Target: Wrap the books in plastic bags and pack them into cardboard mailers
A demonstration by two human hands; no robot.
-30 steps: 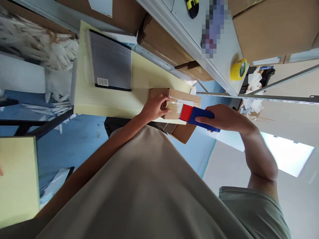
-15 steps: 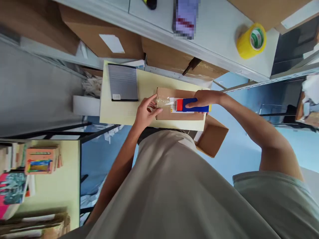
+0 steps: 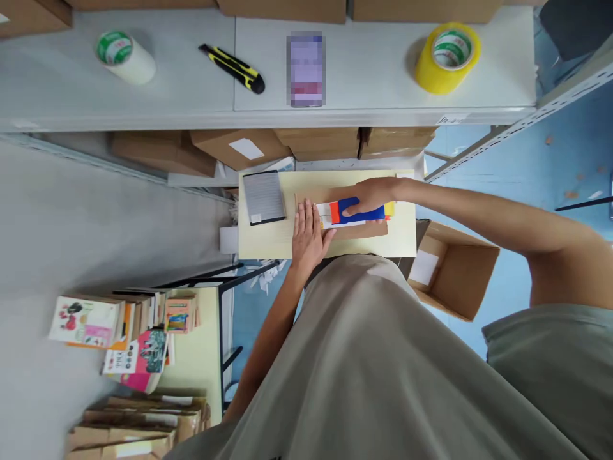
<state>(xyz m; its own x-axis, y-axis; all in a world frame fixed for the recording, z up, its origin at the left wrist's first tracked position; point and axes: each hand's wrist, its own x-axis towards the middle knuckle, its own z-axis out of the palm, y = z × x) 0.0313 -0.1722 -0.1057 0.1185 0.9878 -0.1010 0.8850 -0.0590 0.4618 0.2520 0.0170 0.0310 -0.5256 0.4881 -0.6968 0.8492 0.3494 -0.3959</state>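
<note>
While clasping the blue-and-red tape dispenser [image 3: 366, 217] in the right hand [image 3: 376, 195], rested the left hand [image 3: 306, 241] palm-down on the cardboard box [image 3: 330, 194], with fingers straight and unclenched. Held the dispenser over that box on the desk [image 3: 403, 237], directing its red end [image 3: 334, 213] leftward, toward the left hand, and its yellow end [image 3: 389, 209] rightward. Aligned its long axis roughly with the box's length, left to right along the desk. Could not tell contact from a slight gap above the white label [image 3: 325, 212].
</note>
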